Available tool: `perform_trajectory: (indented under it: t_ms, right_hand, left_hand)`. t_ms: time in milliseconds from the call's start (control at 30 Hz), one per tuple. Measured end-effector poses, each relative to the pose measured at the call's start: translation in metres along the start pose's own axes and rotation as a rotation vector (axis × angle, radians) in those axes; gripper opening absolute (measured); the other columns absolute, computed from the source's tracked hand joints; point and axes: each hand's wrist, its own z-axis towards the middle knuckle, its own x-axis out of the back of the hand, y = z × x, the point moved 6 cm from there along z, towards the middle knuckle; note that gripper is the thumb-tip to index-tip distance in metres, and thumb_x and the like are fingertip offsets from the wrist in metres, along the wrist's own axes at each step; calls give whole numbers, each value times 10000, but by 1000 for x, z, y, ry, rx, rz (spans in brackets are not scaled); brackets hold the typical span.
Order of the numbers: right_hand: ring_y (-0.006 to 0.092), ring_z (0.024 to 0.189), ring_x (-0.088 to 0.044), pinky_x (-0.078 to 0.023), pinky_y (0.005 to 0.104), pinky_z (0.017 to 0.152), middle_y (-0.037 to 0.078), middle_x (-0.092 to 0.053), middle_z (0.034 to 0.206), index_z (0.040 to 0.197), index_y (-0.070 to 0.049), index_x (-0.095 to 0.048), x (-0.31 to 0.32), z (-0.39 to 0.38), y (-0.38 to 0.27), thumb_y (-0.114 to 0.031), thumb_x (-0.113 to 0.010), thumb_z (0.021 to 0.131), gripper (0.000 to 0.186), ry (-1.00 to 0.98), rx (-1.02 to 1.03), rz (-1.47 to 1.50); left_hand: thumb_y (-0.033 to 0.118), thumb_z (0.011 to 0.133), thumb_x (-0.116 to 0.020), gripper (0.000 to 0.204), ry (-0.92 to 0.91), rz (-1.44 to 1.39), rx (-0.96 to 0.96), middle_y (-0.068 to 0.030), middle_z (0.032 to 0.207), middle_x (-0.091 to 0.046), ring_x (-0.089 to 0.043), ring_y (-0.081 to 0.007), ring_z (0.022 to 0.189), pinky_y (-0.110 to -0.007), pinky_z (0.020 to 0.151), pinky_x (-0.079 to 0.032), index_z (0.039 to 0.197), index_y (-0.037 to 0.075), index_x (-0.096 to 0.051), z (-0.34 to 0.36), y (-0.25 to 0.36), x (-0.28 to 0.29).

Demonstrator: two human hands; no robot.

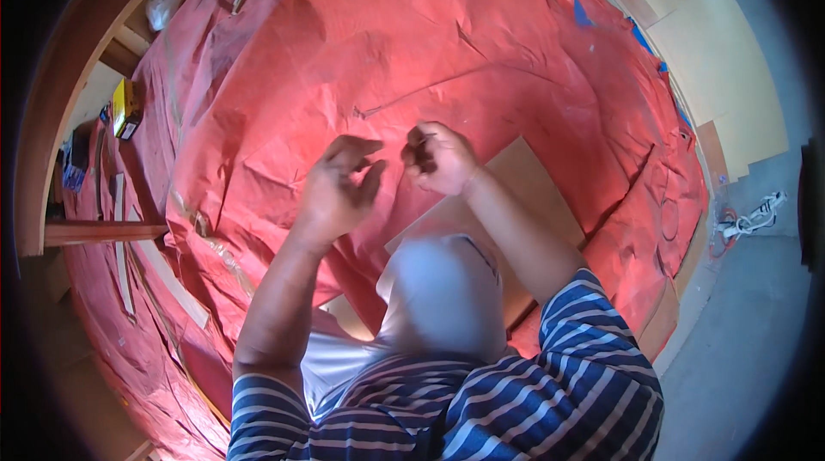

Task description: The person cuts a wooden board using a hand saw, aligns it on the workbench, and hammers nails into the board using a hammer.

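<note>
A wrinkled red sheet (447, 23) covers most of the floor, with bare grey floor (739, 306) beyond it on the right. Pale tan board (718, 48) runs along the upper right edge, and a white cable bundle (752, 216) lies near the right side. At the left, a yellow box (126, 109) and a whitish plastic bag (161, 7) sit near wooden framing (103, 233). A brown board (540, 186) rests on the sheet before the person, partly hidden by the right forearm and a blurred, pale-clad knee (447, 289). Above the sheet, the left hand (337, 190) has thumb and fingers parted; the right hand (440, 157) is curled just beside it, whether around something I cannot tell.
</note>
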Motion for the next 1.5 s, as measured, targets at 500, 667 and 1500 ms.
perform_trajectory:
  t_ms: [500,667,1500]
  right_hand:
    - [215,837,-676,-549,365,745,92,-720,936,1271,-94,-651,451,95,-151,-169,-629,939,341,772,196,-659]
    - [395,987,-674,-537,482,881,196,-709,1025,1039,-67,-716,453,108,-144,-273,-586,924,270,901,424,-1833]
    - [311,874,-653,-514,468,791,151,-691,958,1019,0,-698,488,-55,124,-319,-593,960,341,701,-185,-2165]
  left_hand:
    - [247,880,-702,332,-128,574,892,-162,961,-740,-716,-278,873,-384,785,-555,1116,14,-705,-142,-265,81]
    - [252,906,-672,316,-196,678,913,-176,973,-734,-710,-306,894,-395,807,-549,1097,2,-699,-170,-274,95]
    - [223,877,-643,410,-745,893,1318,-147,1216,-676,-639,-312,1121,-436,916,-538,1258,70,-626,-475,-324,137]
